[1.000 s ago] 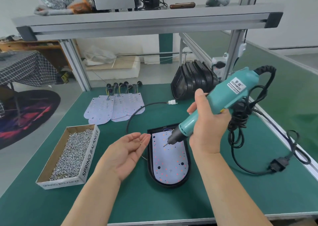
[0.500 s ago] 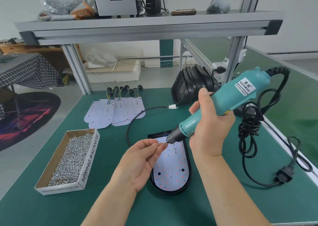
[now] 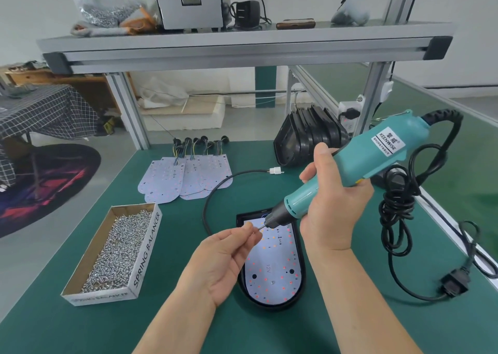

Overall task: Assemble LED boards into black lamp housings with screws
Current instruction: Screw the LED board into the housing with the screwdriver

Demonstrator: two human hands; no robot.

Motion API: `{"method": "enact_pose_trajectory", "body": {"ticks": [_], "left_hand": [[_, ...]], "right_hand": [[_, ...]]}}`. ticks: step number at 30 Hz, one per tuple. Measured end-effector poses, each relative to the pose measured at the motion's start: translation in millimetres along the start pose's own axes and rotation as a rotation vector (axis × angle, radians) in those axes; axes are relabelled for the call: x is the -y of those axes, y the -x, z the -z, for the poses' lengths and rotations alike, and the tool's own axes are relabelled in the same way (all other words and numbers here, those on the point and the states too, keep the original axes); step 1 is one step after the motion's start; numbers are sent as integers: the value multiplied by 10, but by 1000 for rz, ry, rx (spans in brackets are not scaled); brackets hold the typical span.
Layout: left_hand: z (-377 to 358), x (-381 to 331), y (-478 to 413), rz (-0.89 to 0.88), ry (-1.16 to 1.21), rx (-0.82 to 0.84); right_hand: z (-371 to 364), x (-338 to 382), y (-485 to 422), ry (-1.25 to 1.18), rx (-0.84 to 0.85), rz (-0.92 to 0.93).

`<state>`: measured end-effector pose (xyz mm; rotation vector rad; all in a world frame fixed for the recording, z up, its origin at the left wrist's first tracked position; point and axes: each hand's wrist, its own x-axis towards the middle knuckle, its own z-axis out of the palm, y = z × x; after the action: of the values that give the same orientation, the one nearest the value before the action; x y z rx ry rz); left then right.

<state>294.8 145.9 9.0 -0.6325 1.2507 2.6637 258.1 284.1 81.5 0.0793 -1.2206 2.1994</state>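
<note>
- Caught at the screw-loading step: pinched something small, presumed a screw, between thumb and forefinger of the left hand [image 3: 223, 262] and offered it to the bit tip [image 3: 260, 227] of the electric screwdriver [image 3: 372, 159].
- Gripped the screwdriver barrel in the right hand [image 3: 331, 205], fingers wrapped round it, nose slanted down and to the left above the upper end of the LED board [image 3: 272, 267].
- Found that board lying inside the black lamp housing [image 3: 269, 306], flat on the green tabletop [image 3: 188, 326], just beneath both hands; lead with white connector [image 3: 276, 170] curled away from the housing's top.
- Set out nearby: open box of screws [image 3: 147, 251] to the left, spare LED boards [image 3: 186, 178] fanned beyond it, stack of empty housings [image 3: 304, 138] at the far right.
- Judged as next: seat the screw on the bit, carry it to an open hole in the board, bring the tool upright and press down while driving; called for care, since neither hand pinned the housing.
- Could not make out the screw itself between the fingertips, nor whether it clung to the bit.
- Lost the board's upper holes behind the left fingers and the tool nose; took a pale dot at lower centre for a seated screw, without certainty.
- Cut off both forearms at the lower edge.
</note>
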Motion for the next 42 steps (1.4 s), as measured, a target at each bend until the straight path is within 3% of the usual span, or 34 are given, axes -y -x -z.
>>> {"method": "enact_pose_trajectory", "body": {"ticks": [17, 25, 42], "left_hand": [[-36, -9, 52, 101, -77, 79], [-42, -7, 62, 142, 9, 91], [-103, 257, 101, -290, -34, 1]], "right_hand": [[25, 0, 11, 18, 4, 7], [30, -1, -21, 10, -17, -3], [6, -137, -56, -19, -192, -96]]}}
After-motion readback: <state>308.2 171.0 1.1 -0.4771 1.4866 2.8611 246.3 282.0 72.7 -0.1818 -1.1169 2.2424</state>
